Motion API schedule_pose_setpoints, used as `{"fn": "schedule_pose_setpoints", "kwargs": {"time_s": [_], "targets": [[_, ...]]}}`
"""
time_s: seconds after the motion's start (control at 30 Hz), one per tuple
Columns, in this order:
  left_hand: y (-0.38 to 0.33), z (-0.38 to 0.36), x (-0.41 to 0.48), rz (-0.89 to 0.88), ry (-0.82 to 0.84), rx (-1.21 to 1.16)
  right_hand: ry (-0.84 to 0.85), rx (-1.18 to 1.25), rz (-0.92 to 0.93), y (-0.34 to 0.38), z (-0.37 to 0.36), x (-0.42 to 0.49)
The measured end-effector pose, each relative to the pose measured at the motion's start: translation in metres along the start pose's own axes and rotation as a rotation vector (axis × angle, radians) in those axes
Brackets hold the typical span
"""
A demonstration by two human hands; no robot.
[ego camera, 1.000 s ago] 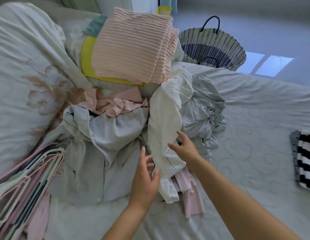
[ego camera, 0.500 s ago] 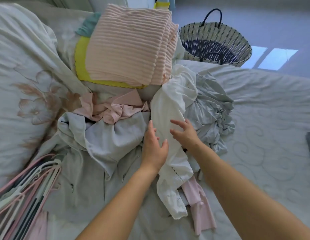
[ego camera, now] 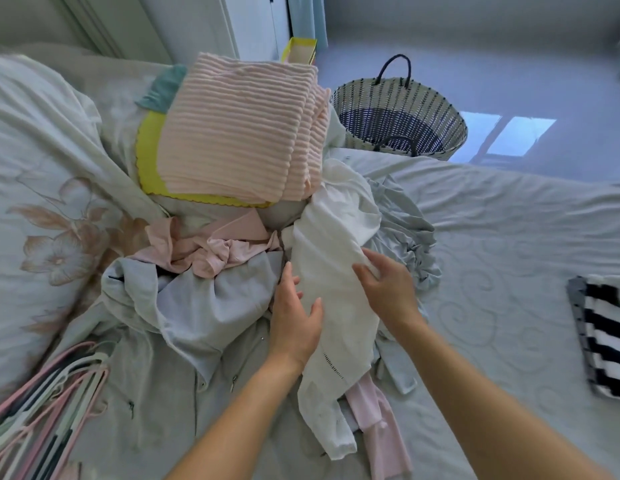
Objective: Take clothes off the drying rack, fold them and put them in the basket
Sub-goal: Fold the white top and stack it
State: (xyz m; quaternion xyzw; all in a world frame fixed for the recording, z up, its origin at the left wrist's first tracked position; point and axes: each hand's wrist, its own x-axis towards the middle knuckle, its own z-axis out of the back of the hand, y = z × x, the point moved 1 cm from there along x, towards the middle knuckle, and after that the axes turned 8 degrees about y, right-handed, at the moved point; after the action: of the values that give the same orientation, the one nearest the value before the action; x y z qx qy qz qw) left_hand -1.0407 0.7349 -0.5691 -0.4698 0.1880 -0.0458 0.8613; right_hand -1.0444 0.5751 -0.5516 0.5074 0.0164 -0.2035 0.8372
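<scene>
On the bed (ego camera: 509, 265), the right hand (ego camera: 388, 292) grips a white garment (ego camera: 332, 258) with curled fingers (ego camera: 362, 271); the left hand (ego camera: 294, 323) rests open-fingered against it.

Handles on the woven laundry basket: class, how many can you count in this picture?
2. One dark loop handle arches above the far rim of the pale woven basket; the second dark loop handle stands on its near rim, next to the bed. None appears hidden.
</scene>
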Motion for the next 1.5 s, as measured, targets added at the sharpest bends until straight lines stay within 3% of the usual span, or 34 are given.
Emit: {"fn": "schedule_pose_setpoints", "kwargs": {"time_s": [0.47,0.57,0.7,0.83,0.97,1.17,1.33,1.5], "targets": [[-0.164,-0.006,-0.072,-0.238,-0.008,-0.157,-0.092,0.135,0.391,0.071,0.195,-0.146],[-0.190,-0.015,-0.090,-0.248,0.060,-0.139,-0.055,0.322,0.304,0.072,0.227,-0.173],[-0.218,-0.032,-0.117,-0.250,0.176,-0.114,0.019,0.805,0.142,0.085,0.259,-0.202],[-0.243,-0.047,-0.141,-0.315,0.221,-0.066,-0.062,1.086,0.074,0.117,0.306,-0.222],[-0.274,-0.053,-0.163,-0.381,0.249,-0.045,-0.093,1.247,0.174,0.153,0.349,-0.241],[-0.343,-0.036,-0.191,-0.495,0.108,-0.105,-0.104,1.390,0.338,0.194,0.396,-0.273],[-0.394,-0.047,-0.212,-0.516,0.289,-0.145,-0.073,1.430,0.469,0.216,0.422,-0.291],[-0.435,-0.059,-0.235,-0.464,0.478,-0.400,-0.083,1.400,0.457,0.217,0.438,-0.301]]}}
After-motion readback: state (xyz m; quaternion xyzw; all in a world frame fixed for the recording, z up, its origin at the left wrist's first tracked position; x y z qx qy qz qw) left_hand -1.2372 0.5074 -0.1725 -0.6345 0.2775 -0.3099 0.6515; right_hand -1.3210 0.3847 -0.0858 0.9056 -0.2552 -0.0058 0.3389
